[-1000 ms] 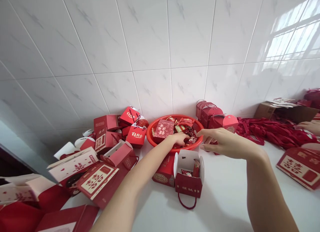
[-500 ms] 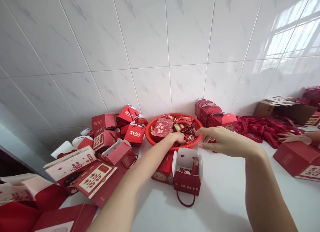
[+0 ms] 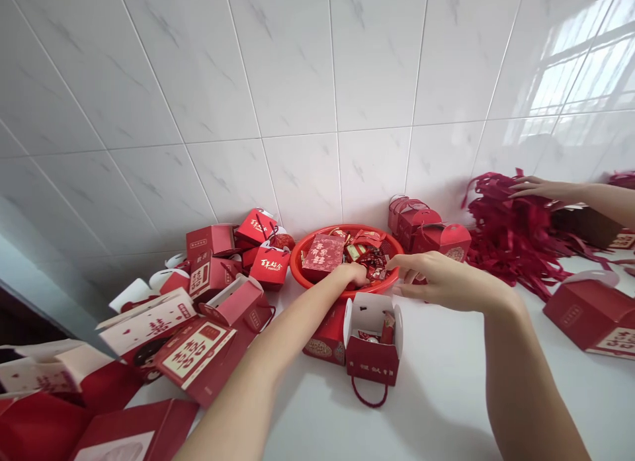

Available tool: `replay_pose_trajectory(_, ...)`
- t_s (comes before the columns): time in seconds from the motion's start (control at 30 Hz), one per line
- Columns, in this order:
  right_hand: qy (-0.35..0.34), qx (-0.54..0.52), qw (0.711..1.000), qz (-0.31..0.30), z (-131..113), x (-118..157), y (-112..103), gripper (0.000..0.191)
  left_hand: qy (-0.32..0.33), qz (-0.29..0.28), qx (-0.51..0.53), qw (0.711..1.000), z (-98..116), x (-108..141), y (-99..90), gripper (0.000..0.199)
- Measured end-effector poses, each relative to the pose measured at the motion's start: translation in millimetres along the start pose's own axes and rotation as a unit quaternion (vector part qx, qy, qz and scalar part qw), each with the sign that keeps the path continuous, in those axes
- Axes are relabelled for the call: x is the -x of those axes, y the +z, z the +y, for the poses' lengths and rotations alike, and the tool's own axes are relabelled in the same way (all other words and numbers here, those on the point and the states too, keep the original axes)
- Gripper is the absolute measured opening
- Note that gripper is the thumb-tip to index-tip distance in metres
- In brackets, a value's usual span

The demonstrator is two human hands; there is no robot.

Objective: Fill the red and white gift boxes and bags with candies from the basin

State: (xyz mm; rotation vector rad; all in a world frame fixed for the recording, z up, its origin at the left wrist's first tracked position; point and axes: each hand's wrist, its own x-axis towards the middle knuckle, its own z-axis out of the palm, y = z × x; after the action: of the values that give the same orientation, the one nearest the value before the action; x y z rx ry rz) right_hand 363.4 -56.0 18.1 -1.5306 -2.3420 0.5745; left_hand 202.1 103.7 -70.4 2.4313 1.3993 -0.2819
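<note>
My left hand (image 3: 353, 274) reaches into a red plastic basket (image 3: 297, 266) of wrapped sweets (image 3: 370, 241), its fingertips down among them and partly hidden. At the basket's right rim is my right hand (image 3: 421, 276), fingers apart and curved, with nothing seen in it. In the basket's left part lies a patterned red box (image 3: 323, 252). Just in front of the basket stands an open red box (image 3: 373, 358) with a few wrapped items inside and a cord handle hanging at its front. Another red box (image 3: 325, 342) touches its left side.
Many red boxes (image 3: 198, 362) crowd the left side. More boxes (image 3: 441, 239) stand behind on the right. Another person's hand (image 3: 540, 188) holds a bundle of dark red ribbons (image 3: 510, 223), near a closed-looking red box (image 3: 590, 309). A tiled wall (image 3: 372, 163) runs behind.
The other person's hand has moved from the right-hand box up to the ribbons, and the ribbons are lifted. My hands have hardly moved.
</note>
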Motion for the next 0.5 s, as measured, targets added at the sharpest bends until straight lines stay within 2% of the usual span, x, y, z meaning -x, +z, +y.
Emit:
replay_pose_trajectory(0.13, 0.0, -0.005, 1.0, 0.0, 0, 1, -1, 0.038, -0.006, 0.048, 0.044, 0.998, -5, -3, 1.3, 0.009)
replay_pose_trajectory(0.23, 0.004, -0.008, 1.0, 0.001, 0, 1, -2, 0.039, 0.01, 0.122, 0.101, 0.987, -12, -4, -0.8, 0.012)
replay_pose_trajectory(0.4, 0.006, -0.011, 1.0, 0.005, -1, 2, -2, 0.039, 0.046, 0.264, 0.206, 0.941, -25, 0, -8.1, 0.004)
replay_pose_trajectory(0.5, 0.006, -0.013, 1.0, 0.003, -1, 3, -3, 0.037, 0.057, 0.316, 0.248, 0.914, -30, 1, -10.0, 0.015)
